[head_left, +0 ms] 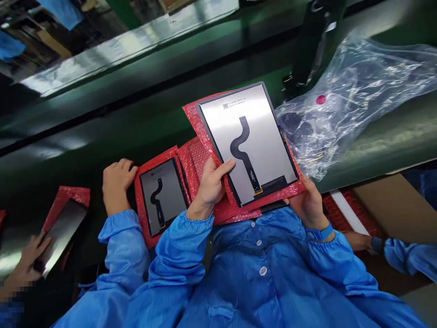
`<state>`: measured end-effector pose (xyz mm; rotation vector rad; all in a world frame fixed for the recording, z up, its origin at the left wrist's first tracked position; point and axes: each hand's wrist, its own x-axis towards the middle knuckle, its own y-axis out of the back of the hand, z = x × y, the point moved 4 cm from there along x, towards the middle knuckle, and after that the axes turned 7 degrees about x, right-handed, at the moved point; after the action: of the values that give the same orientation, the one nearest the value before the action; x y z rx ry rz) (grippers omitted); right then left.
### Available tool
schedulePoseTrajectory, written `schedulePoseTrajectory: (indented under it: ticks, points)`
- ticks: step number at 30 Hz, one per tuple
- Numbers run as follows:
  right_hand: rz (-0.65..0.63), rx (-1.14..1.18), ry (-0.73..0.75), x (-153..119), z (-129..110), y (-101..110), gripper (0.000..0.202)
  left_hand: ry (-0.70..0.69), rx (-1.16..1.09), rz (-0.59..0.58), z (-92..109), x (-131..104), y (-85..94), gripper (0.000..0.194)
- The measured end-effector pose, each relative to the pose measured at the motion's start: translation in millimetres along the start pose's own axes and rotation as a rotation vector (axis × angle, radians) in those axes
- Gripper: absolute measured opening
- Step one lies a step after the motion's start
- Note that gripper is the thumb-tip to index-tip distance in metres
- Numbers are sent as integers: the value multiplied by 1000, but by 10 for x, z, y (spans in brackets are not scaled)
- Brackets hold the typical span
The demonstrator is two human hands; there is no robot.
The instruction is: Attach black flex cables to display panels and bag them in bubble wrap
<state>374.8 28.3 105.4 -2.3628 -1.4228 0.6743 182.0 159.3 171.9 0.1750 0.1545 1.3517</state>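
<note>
Panel (264, 132) held up over wrap (273, 197). Left hand (210, 184): fingers grasping panel and wrap, panel's 8 o'clock. Right hand (310, 202): fingers grasping wrap, 4 o'clock. Best kept level, edge-held, thumb off cable (236, 148).

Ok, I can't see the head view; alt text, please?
The left hand and right hand hold a flat silver display panel with a curved black ribbon cable, backed by red bubble wrap. A similar grey panel lies left on red wrapping, by a co-worker's hand; a clear plastic bag with a magenta dot lies right.
</note>
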Motion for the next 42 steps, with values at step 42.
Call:
schedulePoseTrajectory:
  ticks: [42]
  points:
    - [717, 420, 416, 583, -445, 2397, 48, -151, -302, -714, -286, 551, -3895, 63]
